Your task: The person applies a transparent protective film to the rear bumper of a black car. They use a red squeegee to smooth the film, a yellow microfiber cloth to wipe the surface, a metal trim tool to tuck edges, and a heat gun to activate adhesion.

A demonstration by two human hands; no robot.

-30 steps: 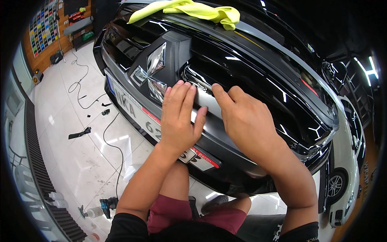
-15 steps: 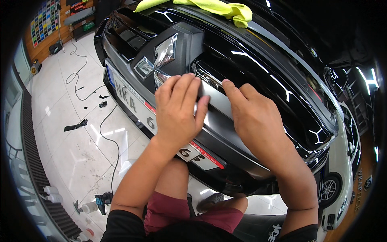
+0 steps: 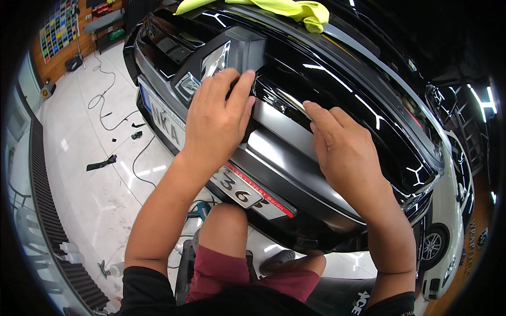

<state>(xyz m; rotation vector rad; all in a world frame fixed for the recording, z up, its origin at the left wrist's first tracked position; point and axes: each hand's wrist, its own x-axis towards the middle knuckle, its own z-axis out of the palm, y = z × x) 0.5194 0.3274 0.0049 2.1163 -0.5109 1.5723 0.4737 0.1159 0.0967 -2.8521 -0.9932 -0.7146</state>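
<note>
My left hand [image 3: 219, 118] rests on the front of a black car [image 3: 379, 152], its fingers bent and apart, fingertips beside the chrome emblem [image 3: 215, 58] on its dark backing. My right hand [image 3: 342, 147] has its fingers curled at the upper edge of a silver-grey trim bar [image 3: 282, 125] with a bright strip along its top; what, if anything, is between thumb and forefinger is hidden. Below the bar a number plate [image 3: 163, 126] runs across the bumper, partly hidden by my left arm.
A yellow-green cloth [image 3: 311, 16] lies above on the car. A teal power tool [image 3: 199, 209], cables and black scraps [image 3: 100, 163] are on the tiled floor. A white car [image 3: 437, 242] stands at right; bottles [image 3: 74, 255] stand at lower left.
My left hand has moved up and left toward the emblem, uncovering more of the silver bar. My right hand has shifted rightward along the bar's edge. The teal tool now shows beside my knee.
</note>
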